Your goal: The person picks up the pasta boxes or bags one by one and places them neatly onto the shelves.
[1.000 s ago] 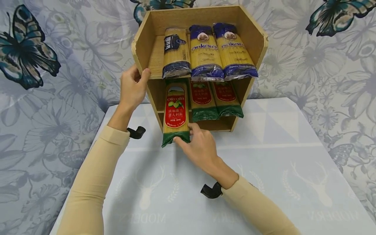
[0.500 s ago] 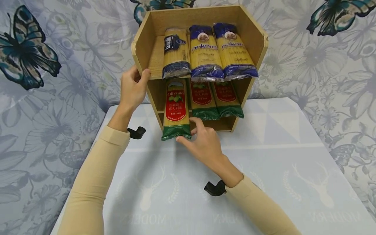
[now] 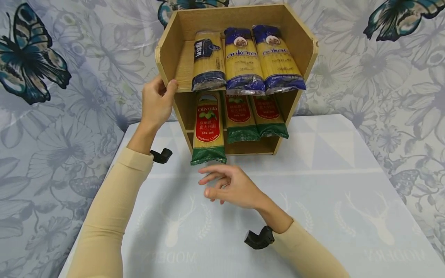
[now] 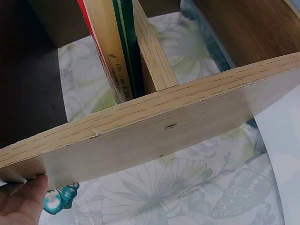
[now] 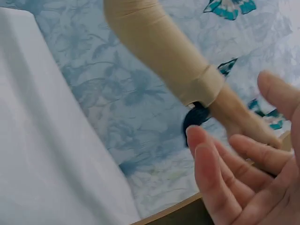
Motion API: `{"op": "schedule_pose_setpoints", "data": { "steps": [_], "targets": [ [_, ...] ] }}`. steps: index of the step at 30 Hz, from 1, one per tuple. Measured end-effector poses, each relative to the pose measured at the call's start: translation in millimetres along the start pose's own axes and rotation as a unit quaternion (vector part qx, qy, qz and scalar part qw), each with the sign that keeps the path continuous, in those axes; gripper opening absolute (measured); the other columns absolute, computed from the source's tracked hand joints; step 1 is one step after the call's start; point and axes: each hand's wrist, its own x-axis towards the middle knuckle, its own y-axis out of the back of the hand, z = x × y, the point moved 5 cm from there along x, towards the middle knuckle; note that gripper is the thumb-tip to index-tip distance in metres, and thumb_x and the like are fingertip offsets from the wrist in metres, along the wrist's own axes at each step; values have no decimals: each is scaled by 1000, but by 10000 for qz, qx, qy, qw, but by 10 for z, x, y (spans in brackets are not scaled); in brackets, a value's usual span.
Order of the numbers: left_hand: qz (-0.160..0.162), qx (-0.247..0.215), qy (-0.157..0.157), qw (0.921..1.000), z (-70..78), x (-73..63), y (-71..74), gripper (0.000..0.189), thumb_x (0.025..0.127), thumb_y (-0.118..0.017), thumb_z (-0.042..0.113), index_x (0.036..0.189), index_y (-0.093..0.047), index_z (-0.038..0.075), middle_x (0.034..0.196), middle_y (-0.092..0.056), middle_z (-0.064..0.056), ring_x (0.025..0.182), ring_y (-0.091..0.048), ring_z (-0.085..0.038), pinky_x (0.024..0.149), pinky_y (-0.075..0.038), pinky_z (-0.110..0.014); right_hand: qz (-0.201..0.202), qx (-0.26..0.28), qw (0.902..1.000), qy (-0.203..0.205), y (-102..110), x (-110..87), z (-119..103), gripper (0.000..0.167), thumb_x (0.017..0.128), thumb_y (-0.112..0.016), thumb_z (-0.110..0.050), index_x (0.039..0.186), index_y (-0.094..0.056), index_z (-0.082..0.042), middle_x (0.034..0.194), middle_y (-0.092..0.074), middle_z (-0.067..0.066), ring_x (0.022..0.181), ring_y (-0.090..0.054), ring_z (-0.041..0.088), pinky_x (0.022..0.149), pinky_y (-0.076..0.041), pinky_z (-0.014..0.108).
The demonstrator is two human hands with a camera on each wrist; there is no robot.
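Observation:
My left hand (image 3: 158, 101) grips the left side of the wooden shelf (image 3: 167, 46), its thumb over the middle board's front edge. In the left wrist view, fingertips (image 4: 36, 192) press the outside of the side panel. Below the lower-left spaghetti packet (image 3: 208, 127), red-labelled with a green end, my right hand (image 3: 236, 185) hovers apart from it, fingers loosely bent and holding nothing. That packet leans in the lower level, its green end jutting past the front. Two like packets, one (image 3: 240, 116) in the middle and one (image 3: 267, 114) at right, lie beside it.
On the upper level lie a clear-and-navy spaghetti packet (image 3: 208, 61) and two yellow-and-blue pasta packets, one (image 3: 244, 63) in the middle, one (image 3: 279, 61) at right. The shelf stands at the back of a white-covered table (image 3: 313, 185) against a flowered backdrop (image 3: 389, 92).
The lower-left spaghetti packet has slid back and up into the shelf. My right hand has let go of it and dropped away below. The left hand has stayed on the shelf.

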Motion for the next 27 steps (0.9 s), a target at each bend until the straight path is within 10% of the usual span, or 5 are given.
{"op": "schedule_pose_setpoints", "data": {
  "steps": [6, 12, 27],
  "targets": [
    [-75, -33, 2, 10000, -24, 2, -31, 30, 101, -58, 17, 122, -69, -2, 111, -71, -17, 93, -67, -12, 84, -51, -25, -811, 652, 9942, 267, -59, 139, 247, 65, 94, -75, -29, 149, -48, -7, 141, -58, 8, 86, -69, 28, 63, -58, 46],
    [-18, -51, -78, 10000, -21, 18, -42, 30, 100, -58, 17, 120, -70, -3, 109, -72, -17, 90, -66, -10, 81, -50, -23, -679, 768, 9940, 392, 30, 245, 289, 66, 96, -73, -29, 146, -46, 4, 118, -66, 15, 87, -65, 36, 66, -58, 44],
    [76, -273, -65, 9996, -63, 33, -28, 25, 99, -58, 12, 113, -71, -4, 99, -72, -8, 84, -65, -8, 78, -50, -21, -400, 973, 9930, 534, 213, 460, 253, 58, 96, -68, -9, 147, -44, 5, 149, -47, 14, 94, -66, 27, 67, -57, 39]
  ]
}}
